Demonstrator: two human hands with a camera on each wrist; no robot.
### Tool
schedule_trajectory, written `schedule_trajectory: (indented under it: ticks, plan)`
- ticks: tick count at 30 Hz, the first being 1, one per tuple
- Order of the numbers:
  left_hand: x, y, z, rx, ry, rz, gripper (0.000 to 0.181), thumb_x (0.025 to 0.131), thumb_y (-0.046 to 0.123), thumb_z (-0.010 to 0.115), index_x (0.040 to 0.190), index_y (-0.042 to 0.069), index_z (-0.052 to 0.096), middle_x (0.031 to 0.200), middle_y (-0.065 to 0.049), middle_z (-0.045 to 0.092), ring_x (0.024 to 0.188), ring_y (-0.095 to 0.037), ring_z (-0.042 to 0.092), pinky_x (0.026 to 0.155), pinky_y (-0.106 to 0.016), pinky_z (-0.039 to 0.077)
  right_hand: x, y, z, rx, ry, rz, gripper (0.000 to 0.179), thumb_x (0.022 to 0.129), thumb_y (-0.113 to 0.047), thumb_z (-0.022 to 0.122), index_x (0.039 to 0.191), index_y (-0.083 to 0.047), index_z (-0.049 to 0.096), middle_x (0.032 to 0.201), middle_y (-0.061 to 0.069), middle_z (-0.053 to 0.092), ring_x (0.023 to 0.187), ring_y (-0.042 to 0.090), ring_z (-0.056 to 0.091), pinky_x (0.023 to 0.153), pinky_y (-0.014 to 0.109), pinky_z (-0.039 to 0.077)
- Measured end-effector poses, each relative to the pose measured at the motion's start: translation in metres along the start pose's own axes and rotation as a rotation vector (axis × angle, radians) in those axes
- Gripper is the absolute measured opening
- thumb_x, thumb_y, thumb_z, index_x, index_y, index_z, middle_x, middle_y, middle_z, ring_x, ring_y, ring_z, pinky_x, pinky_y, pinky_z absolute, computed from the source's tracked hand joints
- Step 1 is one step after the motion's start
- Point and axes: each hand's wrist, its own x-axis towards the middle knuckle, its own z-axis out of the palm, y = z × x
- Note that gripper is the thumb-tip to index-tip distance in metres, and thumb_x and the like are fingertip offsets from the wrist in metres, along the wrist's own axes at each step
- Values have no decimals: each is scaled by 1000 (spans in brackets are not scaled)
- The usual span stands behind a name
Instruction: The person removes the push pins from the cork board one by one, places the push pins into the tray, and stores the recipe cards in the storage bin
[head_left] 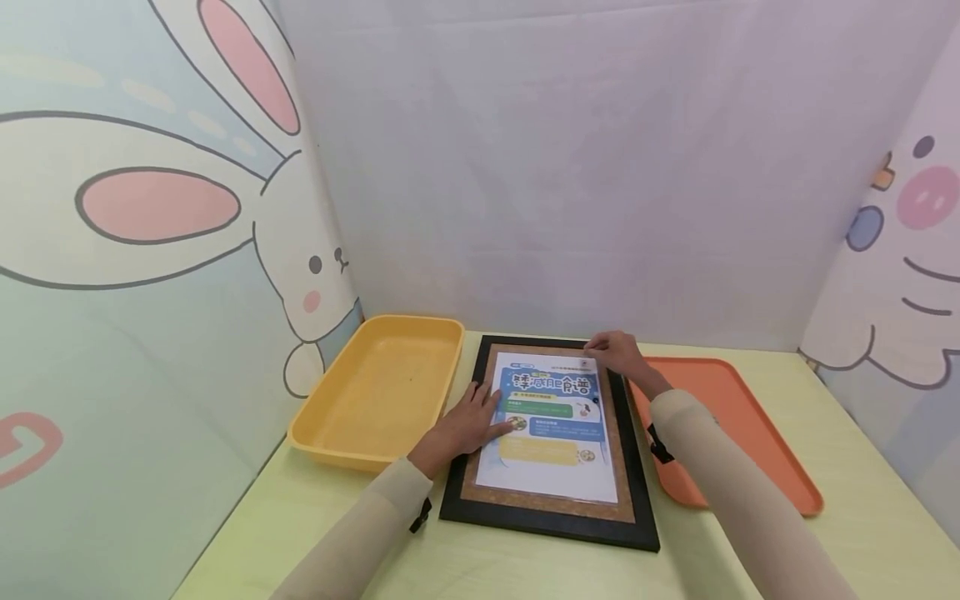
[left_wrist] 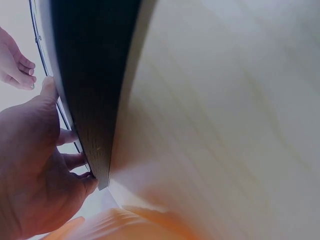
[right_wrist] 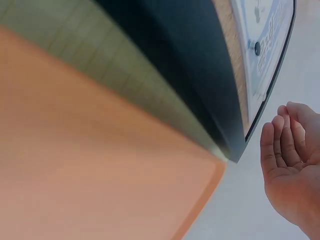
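Observation:
A printed sheet [head_left: 551, 479] with colored text blocks lies on a black-framed cork board [head_left: 551, 521]. My left hand [head_left: 471, 419] rests with spread fingers on the sheet's left side; in the left wrist view its fingers reach over the board's dark edge [left_wrist: 90, 110]. My right hand [head_left: 617, 352] is at the sheet's top right corner, thumb and fingertips drawn together. In the right wrist view that hand [right_wrist: 290, 160] has bent fingers close to the thumb; I cannot tell whether something small is between them. A black-headed pushpin [right_wrist: 257, 48] stands at the sheet's right edge.
A yellow tray [head_left: 375, 392] stands left of the board, near the rabbit-printed side wall [head_left: 180, 350]. To the right lies an orange tray [head_left: 750, 433], partly hidden by my right forearm. A pale curtain [head_left: 562, 167] hangs behind the light wood table [head_left: 525, 575].

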Motion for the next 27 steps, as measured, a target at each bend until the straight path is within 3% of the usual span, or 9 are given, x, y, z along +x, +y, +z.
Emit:
schedule_trajectory:
  ticks: [20,27]
  plan:
    - [1,2,-1,16,3,-3,84,103,68,42,165,12,30,171,-16,22,157,-39,18,122,-49,31,-10,31,-23,-25,-6,40,22,100,-14,69,111,4,76,109,23,74,89,32,67,75,43,57]
    - [0,3,-1,11,9,2,83,104,66,43,164,11,31,171,-17,22,157,-40,19,122,-50,31,-16,44,-28,-12,-13,55,23,100,-12,68,113,6,75,111,26,73,93,36,68,83,49,59]
